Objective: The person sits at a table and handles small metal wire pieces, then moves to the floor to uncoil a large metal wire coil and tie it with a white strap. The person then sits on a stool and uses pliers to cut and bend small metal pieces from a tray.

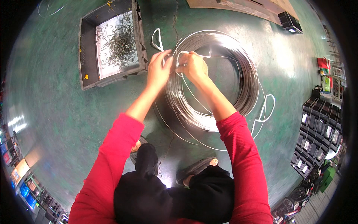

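Note:
A large coil of silvery metal wire lies on the floor in front of me. White straps are tied round it, with a loose white loop at its upper left and another white strap at its right side. My right hand is closed on a white strap at the coil's upper left part, fingers pinched together. Beside it, my left hand is slightly blurred, thumb and forefinger bent and apart, near the wire and the strap. Several thin wire ends stray from the coil toward my feet.
To the left stands a dark crate holding many small bent metal hooks. Stacked black bins stand at the right. A wooden board and a small black box are at the far side. My shoes are near the coil.

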The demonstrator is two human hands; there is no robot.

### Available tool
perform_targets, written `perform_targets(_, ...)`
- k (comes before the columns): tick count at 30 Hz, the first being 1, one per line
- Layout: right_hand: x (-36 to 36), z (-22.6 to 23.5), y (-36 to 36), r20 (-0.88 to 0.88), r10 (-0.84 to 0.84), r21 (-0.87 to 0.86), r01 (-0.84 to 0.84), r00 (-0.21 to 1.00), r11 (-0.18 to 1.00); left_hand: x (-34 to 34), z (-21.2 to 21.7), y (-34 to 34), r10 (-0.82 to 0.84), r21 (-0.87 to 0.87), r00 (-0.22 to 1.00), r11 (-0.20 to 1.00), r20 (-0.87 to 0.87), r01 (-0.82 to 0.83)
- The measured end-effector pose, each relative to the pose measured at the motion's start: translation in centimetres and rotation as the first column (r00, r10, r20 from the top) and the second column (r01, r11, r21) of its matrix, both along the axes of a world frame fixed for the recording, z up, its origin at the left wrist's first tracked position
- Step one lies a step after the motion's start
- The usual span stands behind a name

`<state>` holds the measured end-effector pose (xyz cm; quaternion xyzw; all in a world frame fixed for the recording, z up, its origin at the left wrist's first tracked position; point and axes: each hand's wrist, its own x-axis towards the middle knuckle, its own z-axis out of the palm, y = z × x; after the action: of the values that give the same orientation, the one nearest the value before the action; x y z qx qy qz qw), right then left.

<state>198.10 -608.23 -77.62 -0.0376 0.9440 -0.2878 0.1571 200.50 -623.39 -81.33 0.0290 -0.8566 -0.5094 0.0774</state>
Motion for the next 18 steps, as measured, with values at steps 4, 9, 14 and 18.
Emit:
perform_targets(4, -0.1, 0.3, 0.1, -0.023, -0.013, -0.007, 0.013, 1.0, 1.0, 6.1, -0.6, 0.0, 0.085, -0.09, 0.989, 0.993, 0.121, -0.075)
perform_targets(9, -0.1, 0.4, -0.2, -0.001, -0.045, -0.011, 0.045, 0.999, 0.999, 6.8, -1.1, 3.0, 0.024, -0.102, 0.965, 0.995, 0.262, 0.002)
perform_targets(14, -0.2, 0.4, -0.6, -0.031, -0.029, 0.067, 0.031, 0.999, 0.997, 4.0, -0.2, 5.4, 0.086, -0.28, 0.976, 0.96, 0.2, -0.027)
perform_targets(18, -0.8, 0.5, -0.7, -0.074, 0.02, 0.105, -0.012, 0.997, 0.994, 4.4, 0.1, 5.1, 0.089, -0.451, 0.987, 0.893, 0.136, -0.019)
